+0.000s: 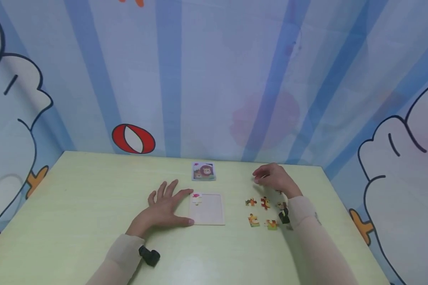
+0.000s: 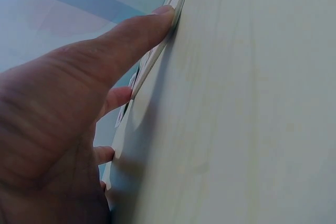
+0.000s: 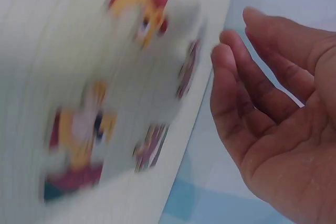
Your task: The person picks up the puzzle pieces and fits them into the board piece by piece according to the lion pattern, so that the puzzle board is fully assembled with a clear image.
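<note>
In the head view a square puzzle tray (image 1: 210,211) lies flat on the table. One puzzle piece (image 1: 197,198) with a pink patch sits in its upper left corner. My left hand (image 1: 160,209) is spread at the tray's left side, index fingertip at the top corner and thumb (image 2: 142,30) against the lower edge. My right hand (image 1: 274,180) hovers above the far end of the loose pieces, fingers loosely bent. In the right wrist view a gap shows between thumb and fingers, with nothing in it. Several loose jigsaw pieces (image 1: 265,203) lie below, some partly hidden by the right wrist.
A square lion picture (image 1: 203,171) lies behind the tray. More loose pieces (image 1: 253,220) are spread to the tray's right, near the right forearm. A blue striped cloth backdrop (image 1: 214,87) rises behind the table (image 1: 92,206).
</note>
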`<state>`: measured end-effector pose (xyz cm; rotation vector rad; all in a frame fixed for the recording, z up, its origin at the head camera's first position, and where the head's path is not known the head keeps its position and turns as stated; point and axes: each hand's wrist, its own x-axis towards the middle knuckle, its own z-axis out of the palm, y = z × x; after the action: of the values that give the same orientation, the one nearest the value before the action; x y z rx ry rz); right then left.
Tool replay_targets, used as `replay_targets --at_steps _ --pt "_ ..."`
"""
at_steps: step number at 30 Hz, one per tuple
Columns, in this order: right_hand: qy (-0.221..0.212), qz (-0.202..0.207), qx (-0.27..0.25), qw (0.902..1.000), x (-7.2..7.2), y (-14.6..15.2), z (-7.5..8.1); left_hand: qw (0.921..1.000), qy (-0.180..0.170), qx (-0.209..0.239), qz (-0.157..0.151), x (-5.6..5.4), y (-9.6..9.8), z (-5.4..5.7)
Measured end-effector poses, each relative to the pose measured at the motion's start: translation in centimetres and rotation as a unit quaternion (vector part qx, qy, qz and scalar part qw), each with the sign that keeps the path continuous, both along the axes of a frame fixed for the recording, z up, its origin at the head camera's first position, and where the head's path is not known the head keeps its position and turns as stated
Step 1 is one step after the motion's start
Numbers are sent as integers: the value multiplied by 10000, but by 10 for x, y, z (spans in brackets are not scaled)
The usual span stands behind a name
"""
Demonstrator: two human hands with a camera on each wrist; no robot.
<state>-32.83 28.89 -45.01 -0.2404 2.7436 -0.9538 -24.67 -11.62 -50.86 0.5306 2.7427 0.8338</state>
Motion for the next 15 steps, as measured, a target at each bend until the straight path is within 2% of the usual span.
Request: replay_targets --at_steps 6,11,15 --pt "87 -191 477 9986 -6 12 -7 10000 59 -4 26 -2 -1 -6" --pt "-36 -345 949 9949 -9 13 -14 10000 -7 -50 -9 -1 -1 0" --pt "-6 -353 1011 9943 -10 12 -16 9999 11 -123 -5 1 -2 5"
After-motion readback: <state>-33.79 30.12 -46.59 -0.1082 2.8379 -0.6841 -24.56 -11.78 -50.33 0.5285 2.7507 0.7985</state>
